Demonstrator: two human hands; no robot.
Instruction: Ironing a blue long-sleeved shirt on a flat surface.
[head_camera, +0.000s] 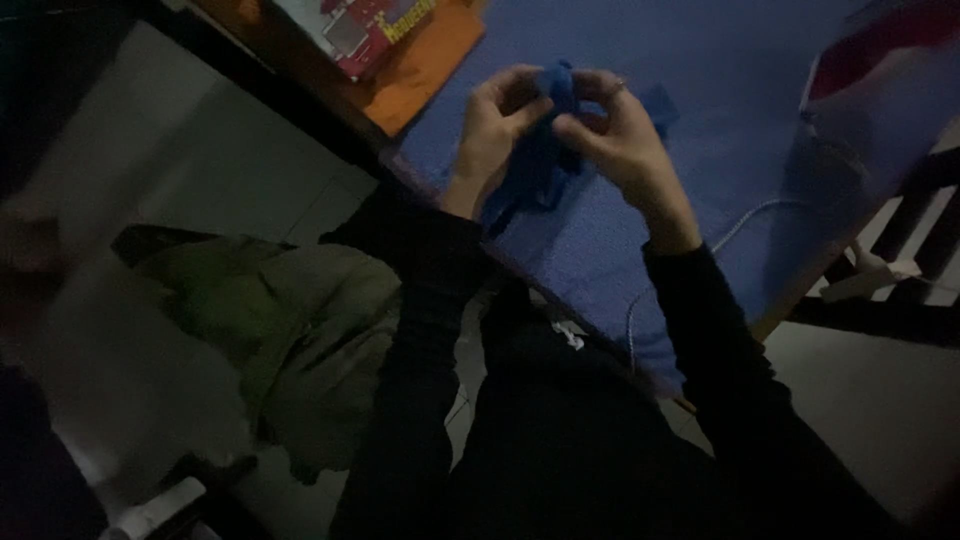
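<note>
Above the blue bench (700, 90), both hands were up in the air, and between them was a small blue cloth thing (545, 150). The left hand (495, 125) pinched its top edge with thumb and fingers. The right hand (615, 135) gripped the other side, fingers curled tight. It looked as if they held it up so the person could see it well and pull it into shape. The bottom of the cloth hung down loose, close to the bench top. A thin white cord (740, 225) lay on the bench by the right arm, not touching the cloth. A red box (365, 30) on an orange sheet (425, 75) sat past the far edge. A green bag or coat (300, 340) lay down on the floor by the left arm. The room was dim, so I could not tell what the cloth thing really was.
</note>
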